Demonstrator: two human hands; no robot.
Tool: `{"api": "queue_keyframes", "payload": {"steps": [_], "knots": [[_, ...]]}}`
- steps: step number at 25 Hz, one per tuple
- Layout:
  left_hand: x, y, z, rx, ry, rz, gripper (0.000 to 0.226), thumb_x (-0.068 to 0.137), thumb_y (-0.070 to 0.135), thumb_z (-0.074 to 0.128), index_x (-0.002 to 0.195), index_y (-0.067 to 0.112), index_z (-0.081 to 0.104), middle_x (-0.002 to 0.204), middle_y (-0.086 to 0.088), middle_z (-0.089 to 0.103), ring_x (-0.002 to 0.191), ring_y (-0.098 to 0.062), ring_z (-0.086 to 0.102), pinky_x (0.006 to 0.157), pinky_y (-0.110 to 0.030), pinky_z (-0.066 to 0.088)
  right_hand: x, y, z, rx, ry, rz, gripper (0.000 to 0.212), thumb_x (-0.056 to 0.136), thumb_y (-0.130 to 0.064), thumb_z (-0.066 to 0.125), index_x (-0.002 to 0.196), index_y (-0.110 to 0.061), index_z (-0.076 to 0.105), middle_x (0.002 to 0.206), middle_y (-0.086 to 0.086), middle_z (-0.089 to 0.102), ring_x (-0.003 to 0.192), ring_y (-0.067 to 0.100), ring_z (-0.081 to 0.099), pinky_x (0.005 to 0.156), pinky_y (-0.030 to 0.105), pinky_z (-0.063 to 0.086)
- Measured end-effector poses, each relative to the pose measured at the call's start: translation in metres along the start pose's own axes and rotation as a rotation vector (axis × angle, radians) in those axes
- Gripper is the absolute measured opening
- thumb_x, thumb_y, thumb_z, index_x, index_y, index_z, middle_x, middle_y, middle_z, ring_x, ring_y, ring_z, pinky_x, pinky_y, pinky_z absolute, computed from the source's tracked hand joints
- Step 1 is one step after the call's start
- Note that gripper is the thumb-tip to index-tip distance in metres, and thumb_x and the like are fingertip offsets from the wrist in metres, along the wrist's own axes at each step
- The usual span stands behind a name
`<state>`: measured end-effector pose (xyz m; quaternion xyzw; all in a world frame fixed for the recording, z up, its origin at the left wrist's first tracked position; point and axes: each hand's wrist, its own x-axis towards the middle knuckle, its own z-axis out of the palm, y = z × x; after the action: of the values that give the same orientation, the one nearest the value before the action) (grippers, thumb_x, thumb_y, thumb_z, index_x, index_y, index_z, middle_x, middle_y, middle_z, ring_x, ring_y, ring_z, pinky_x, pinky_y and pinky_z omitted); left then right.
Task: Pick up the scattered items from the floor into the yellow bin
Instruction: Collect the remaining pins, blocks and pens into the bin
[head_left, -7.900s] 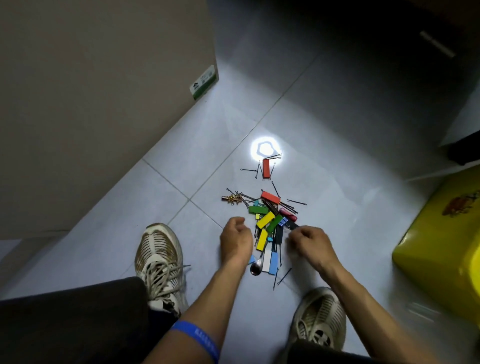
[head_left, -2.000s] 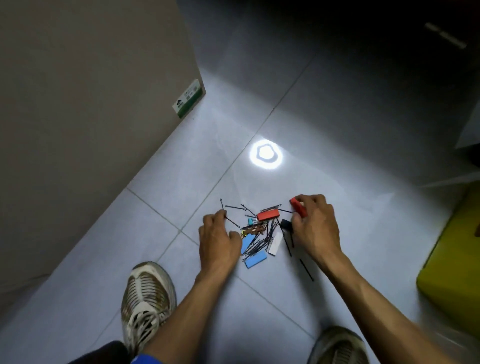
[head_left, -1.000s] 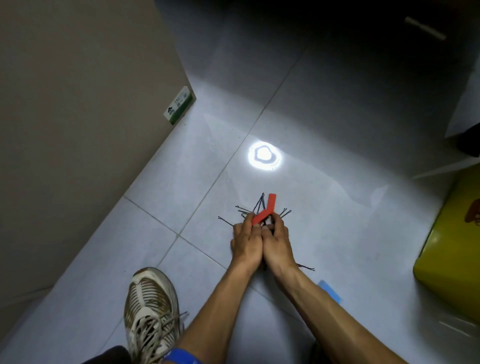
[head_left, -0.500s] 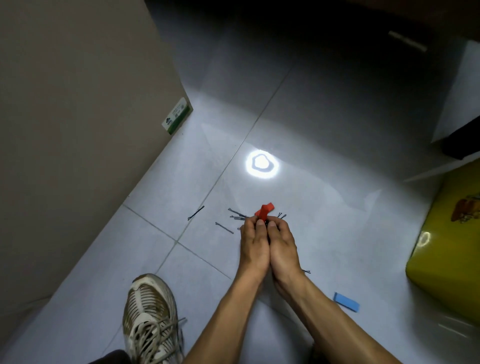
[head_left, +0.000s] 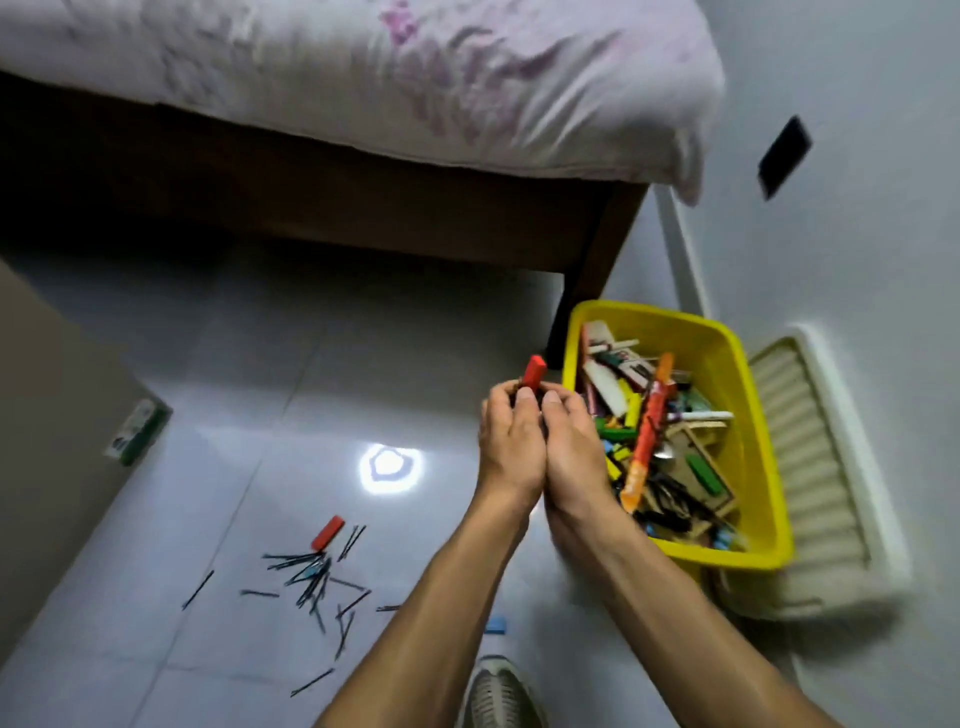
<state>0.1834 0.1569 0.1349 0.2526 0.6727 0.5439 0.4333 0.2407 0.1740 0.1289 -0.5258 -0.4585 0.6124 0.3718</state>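
my left hand (head_left: 506, 441) and right hand (head_left: 571, 447) cupped together clamp a red block (head_left: 533, 372) beside the bin (head_left: 758, 431), rest of the handful hidden.

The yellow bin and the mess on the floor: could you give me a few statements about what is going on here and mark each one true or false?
1. Both hands, left hand and right hand, are cupped together around a bundle with a red block sticking out of it. True.
2. The yellow bin is empty. False: it already holds many colourful items.
3. The floor has been cleared completely. False: black hairpins, another red piece and a small blue piece lie there.
4. The bin stands beside a bed leg. True.
5. The hands are directly over the middle of the bin. False: they are at its left edge.
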Motion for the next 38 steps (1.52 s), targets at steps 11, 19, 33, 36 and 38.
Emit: {"api": "queue_keyframes", "payload": {"steps": [11, 19, 33, 36, 38], "knots": [[0.027, -0.028, 0.097, 0.355, -0.251, -0.026, 0.04, 0.096, 0.018, 0.045, 0.135, 0.017, 0.056, 0.139, -0.004, 0.055, 0.124, -0.022, 0.052, 0.101, -0.032, 0.043, 0.052, 0.02, -0.149, -0.65, 0.205, 0.025, 0.034, 0.101, -0.02, 0.041, 0.13, -0.019, 0.057, 0.134, 0.006, 0.057, 0.117, 0.023, 0.054, 0.095, 0.032, 0.042], [0.021, -0.063, 0.046, 0.85, -0.519, 0.367, 0.049, 0.097, 0.013, 0.043, 0.145, 0.013, 0.044, 0.155, -0.003, 0.038, 0.143, -0.022, 0.033, 0.118, -0.034, 0.028, 0.023, 0.048, -0.116, -1.083, -0.037, -0.293, 0.045, 0.095, -0.005, 0.043, 0.14, -0.004, 0.05, 0.151, 0.014, 0.041, 0.141, 0.029, 0.034, 0.117, 0.036, 0.024], [-0.008, -0.217, -0.197, 0.702, 0.078, -0.291, 0.046, 0.089, 0.009, 0.055, 0.134, 0.017, 0.056, 0.142, -0.003, 0.053, 0.131, -0.022, 0.049, 0.105, -0.03, 0.039, -0.026, 0.204, 0.014, -1.526, -0.607, 0.017, 0.037, 0.084, -0.023, 0.058, 0.12, -0.016, 0.049, 0.12, 0.007, 0.053, 0.102, 0.032, 0.058, 0.074, 0.034, 0.044], [-0.018, -0.249, -0.217, 0.888, 0.059, -0.328, 0.034, 0.083, 0.01, 0.057, 0.116, 0.021, 0.058, 0.125, -0.004, 0.054, 0.116, -0.026, 0.05, 0.087, -0.032, 0.045, -0.025, 0.234, 0.016, -1.583, -0.617, 0.13, 0.028, 0.081, -0.014, 0.057, 0.107, -0.012, 0.046, 0.11, 0.012, 0.05, 0.09, 0.034, 0.058, 0.066, 0.032, 0.037], [-0.025, -0.262, -0.225, 0.958, 0.058, -0.362, 0.035, 0.078, 0.01, 0.057, 0.111, 0.02, 0.053, 0.118, -0.003, 0.049, 0.11, -0.026, 0.046, 0.083, -0.035, 0.045, -0.023, 0.243, 0.031, -1.442, -0.586, 0.074, 0.015, 0.081, -0.013, 0.056, 0.094, -0.015, 0.049, 0.1, 0.008, 0.055, 0.083, 0.031, 0.057, 0.066, 0.033, 0.041]]}}
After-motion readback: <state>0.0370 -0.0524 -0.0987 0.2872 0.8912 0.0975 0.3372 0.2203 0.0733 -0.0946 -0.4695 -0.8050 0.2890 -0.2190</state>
